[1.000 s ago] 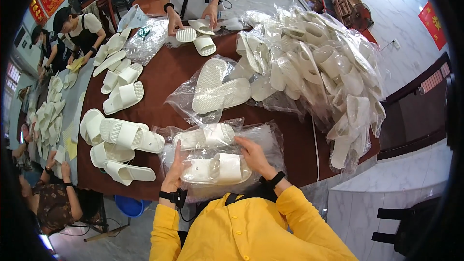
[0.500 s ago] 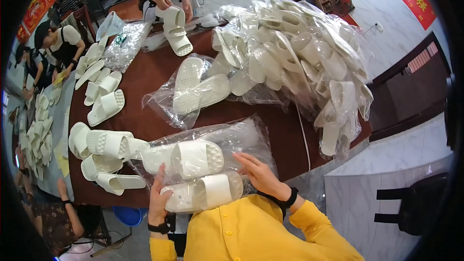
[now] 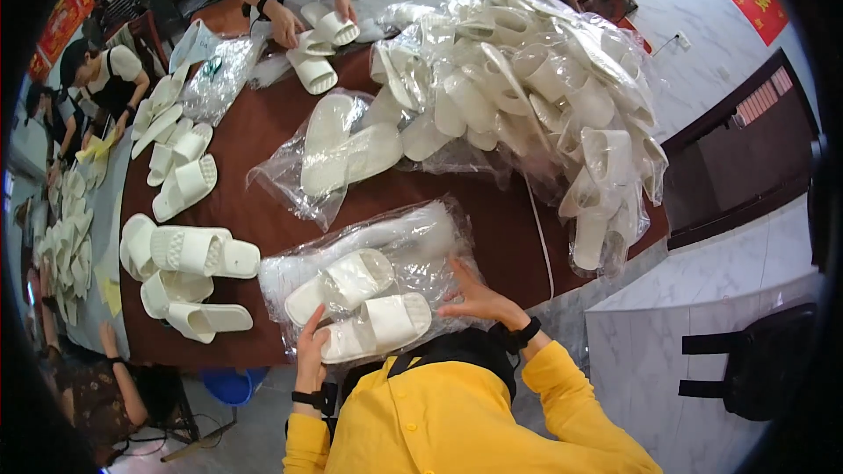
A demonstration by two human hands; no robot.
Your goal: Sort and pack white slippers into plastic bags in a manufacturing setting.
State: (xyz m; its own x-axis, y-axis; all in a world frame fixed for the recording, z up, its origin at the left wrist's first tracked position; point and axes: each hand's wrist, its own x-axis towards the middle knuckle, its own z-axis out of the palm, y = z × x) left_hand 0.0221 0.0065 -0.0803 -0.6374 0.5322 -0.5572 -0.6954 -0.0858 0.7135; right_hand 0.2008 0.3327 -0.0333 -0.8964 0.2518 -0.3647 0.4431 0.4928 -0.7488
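Two white slippers lie side by side at the table's front edge, the far slipper [image 3: 358,276] and the near slipper [image 3: 393,320]. Beneath them a stack of clear plastic bags [image 3: 421,237] spreads over the brown tabletop. At the heel of the near slipper, my left hand [image 3: 311,353] grips with thumb and fingers; part of the grip is hidden. My right hand [image 3: 485,300] is open, fingers apart, by the bags' right edge and a little off the slippers' toes.
Loose white slippers [image 3: 189,250] lie to the left. A big heap of bagged slippers [image 3: 536,79] covers the far right. Across the table a co-worker's hands [image 3: 285,25] handle slippers. A white cord [image 3: 540,237] crosses the brown table [image 3: 500,228]; a blue bucket [image 3: 233,386] stands below.
The two slippers have drawn closer together over the bags, and the far one has come away from the loose slippers. The co-worker's slipper has moved down beside others.
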